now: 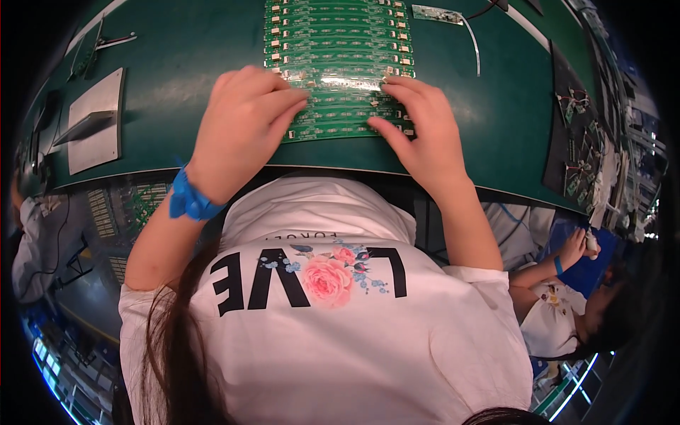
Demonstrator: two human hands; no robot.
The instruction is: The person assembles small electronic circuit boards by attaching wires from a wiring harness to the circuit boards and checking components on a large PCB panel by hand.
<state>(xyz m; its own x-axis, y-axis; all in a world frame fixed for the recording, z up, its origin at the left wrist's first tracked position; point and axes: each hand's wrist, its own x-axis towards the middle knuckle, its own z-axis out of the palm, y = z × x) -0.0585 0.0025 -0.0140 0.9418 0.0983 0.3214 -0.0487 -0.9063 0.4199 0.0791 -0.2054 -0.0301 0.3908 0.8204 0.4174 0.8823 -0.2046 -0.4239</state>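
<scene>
A green circuit board panel (338,44), made up of several narrow strips with small white parts along both ends, lies on the green tabletop before me. One strip near my fingertips shines under the light. At the panel's left edge is my left hand (244,113), its thumb and fingers drawn close together over the board; exactly what they pinch is partly hidden by the hand. My right hand (428,127) reaches over the right edge, fingertips on the shiny strip and the thumb spread apart from them, lower on the board. A blue band (190,198) circles my left wrist.
A metal plate with an upright fin (106,120) stands at left. Behind the panel, to the right, lies a small board with wires (438,14). A dark mat with wired boards (567,142) lines the right side. Another person's hand (574,248) shows at lower right.
</scene>
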